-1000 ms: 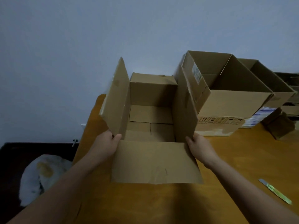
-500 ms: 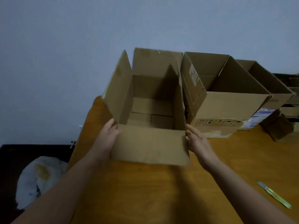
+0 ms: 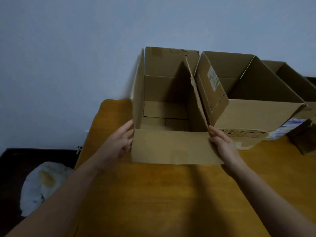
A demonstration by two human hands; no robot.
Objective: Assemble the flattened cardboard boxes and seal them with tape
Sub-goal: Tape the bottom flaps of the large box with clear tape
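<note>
An open cardboard box (image 3: 172, 146) stands upright on the wooden table (image 3: 171, 199), its top flaps raised and the near flap hanging toward me. My left hand (image 3: 119, 142) lies flat against its left side, fingers straight and apart. My right hand (image 3: 222, 144) touches the near right corner, fingers extended. Neither hand closes around the cardboard. Inside the box, the folded bottom flaps show. No tape is visible.
A larger open box (image 3: 253, 115) stands right beside it, touching its right flap, with further boxes (image 3: 301, 93) behind at the right. A wall rises just behind the boxes. A white bag (image 3: 42, 182) lies on the dark floor to the left.
The box has slid away from me to the wall, beside the larger box. Its far flap has swung upright. My hands went from gripping its sides to flat fingers against it.
</note>
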